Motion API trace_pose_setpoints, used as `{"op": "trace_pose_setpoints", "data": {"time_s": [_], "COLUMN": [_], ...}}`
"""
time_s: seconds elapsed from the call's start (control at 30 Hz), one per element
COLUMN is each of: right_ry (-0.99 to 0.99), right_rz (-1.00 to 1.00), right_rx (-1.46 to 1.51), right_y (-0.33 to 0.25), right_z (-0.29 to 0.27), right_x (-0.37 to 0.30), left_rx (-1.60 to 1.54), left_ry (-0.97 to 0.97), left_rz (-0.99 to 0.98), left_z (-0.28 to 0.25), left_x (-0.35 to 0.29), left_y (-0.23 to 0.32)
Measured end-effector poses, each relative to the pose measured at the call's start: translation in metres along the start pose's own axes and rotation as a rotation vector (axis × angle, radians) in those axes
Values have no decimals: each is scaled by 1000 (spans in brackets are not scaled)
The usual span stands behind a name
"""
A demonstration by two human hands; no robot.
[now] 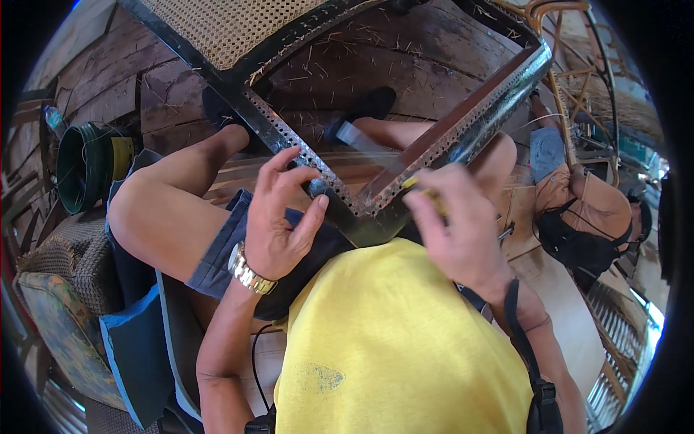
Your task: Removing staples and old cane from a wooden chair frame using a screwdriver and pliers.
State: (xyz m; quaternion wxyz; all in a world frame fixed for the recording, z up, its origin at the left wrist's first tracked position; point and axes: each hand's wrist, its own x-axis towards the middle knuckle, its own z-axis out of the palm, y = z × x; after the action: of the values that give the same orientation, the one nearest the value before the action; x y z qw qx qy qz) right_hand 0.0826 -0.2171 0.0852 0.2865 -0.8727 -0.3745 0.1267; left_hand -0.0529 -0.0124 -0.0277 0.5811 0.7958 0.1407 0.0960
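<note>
Across my lap rests a dark wooden chair frame [367, 230], its corner toward me, with rows of small holes along its rails. Woven cane [224, 29] fills its far left section; the near section is open. My left hand [278, 217], wearing a gold watch, is at the left rail by the corner. Its thumb and fingers close around a small tool with a blue-grey rounded end [316, 187]; the rest is hidden. Above the right rail, my right hand [463, 224] grips a tool with a yellow-and-black handle [428, 194]. Motion blurs its pale front part, so its kind is unclear.
A dark green bucket [81, 168] stands at the left. Below it are a patterned cushion [69, 336] and blue foam sheets [137, 354]. Another person [589, 210] sits at the right beside a cane chair frame [567, 108]. Straw bits lie on the plank floor [173, 90].
</note>
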Motion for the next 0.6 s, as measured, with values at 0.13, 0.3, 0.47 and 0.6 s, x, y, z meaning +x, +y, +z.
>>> {"op": "trace_pose_setpoints", "data": {"time_s": [0.13,0.3,0.47,0.6], "right_ry": [208,210,281,355], "right_rz": [131,270,335,387], "right_rx": [54,259,490,459], "right_y": [18,55,61,72], "right_z": [-26,-30,-40,-53], "right_x": [9,-4,-23,-42], "left_rx": [170,253,494,717], "left_ry": [108,-81,-357,-504], "left_rz": [195,230,375,414], "left_z": [-7,-8,-10,-8], "left_x": [5,24,43,50], "left_y": [-10,-1,6,27]}}
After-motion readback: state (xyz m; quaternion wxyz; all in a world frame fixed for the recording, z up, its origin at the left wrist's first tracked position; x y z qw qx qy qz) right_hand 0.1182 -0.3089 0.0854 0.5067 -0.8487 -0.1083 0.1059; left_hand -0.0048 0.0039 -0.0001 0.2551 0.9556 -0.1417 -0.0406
